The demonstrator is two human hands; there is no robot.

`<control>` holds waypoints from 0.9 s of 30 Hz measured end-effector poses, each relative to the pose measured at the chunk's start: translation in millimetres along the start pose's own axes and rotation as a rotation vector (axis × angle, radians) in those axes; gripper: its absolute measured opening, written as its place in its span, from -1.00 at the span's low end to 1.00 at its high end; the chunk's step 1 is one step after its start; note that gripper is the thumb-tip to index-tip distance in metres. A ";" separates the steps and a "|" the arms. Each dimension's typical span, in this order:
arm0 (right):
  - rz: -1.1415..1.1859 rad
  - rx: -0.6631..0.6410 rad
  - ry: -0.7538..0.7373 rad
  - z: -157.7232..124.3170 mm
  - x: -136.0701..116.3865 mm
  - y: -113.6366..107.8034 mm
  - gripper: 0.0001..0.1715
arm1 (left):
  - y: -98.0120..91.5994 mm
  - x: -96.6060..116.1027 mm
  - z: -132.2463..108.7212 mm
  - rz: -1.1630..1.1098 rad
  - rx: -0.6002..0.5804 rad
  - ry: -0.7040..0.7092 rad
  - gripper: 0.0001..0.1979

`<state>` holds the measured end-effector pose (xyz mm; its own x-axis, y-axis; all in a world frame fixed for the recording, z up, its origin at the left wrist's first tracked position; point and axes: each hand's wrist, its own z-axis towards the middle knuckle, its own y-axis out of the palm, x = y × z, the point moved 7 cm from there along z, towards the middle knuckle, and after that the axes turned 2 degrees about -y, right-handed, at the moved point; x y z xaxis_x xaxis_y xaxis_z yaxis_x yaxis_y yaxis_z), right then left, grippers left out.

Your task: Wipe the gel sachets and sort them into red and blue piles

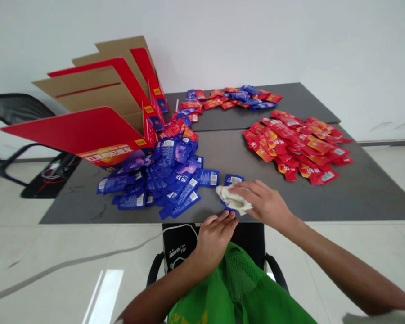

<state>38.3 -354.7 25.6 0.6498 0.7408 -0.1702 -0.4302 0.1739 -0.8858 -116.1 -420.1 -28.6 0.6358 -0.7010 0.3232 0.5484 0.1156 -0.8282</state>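
Note:
My right hand (268,202) grips a crumpled white cloth (234,200), pressed down over a blue packet near the table's front edge. Only slivers of that packet show around the cloth. With fingers stretched out, my left hand (216,236) touches the packet's near end at the edge. Just beyond the cloth lies another blue packet (234,179) with a white barcode label. To the left spreads a heap of blue packets (162,173), some overlapping the front box.
Red packets (297,144) are piled on the right of the grey table (222,148). Mixed red and blue packets (243,96) lie along the back. Several open red cardboard boxes (97,130) stand at left, flaps raised. A black chair (180,243) is under the front edge; a white cable (87,257) crosses the floor.

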 end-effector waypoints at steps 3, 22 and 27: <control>0.051 -0.083 -0.012 -4.0 -3.4 22.5 -0.52 | -0.4 -0.8 0.6 -0.002 -0.010 -0.008 -0.70; 0.042 0.502 0.595 -64.8 67.8 -37.6 -0.52 | 4.4 -16.5 78.3 0.274 -0.103 -0.386 -0.32; 0.168 0.538 0.875 -97.6 80.8 -24.2 -0.32 | 12.1 -17.1 101.8 0.344 -0.105 -0.425 -0.25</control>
<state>162.3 -362.4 -8.8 0.6911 0.0900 -0.7172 -0.6399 0.5375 -0.5491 -65.0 -335.0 2.5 0.9438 -0.2870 0.1640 0.2270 0.2022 -0.9527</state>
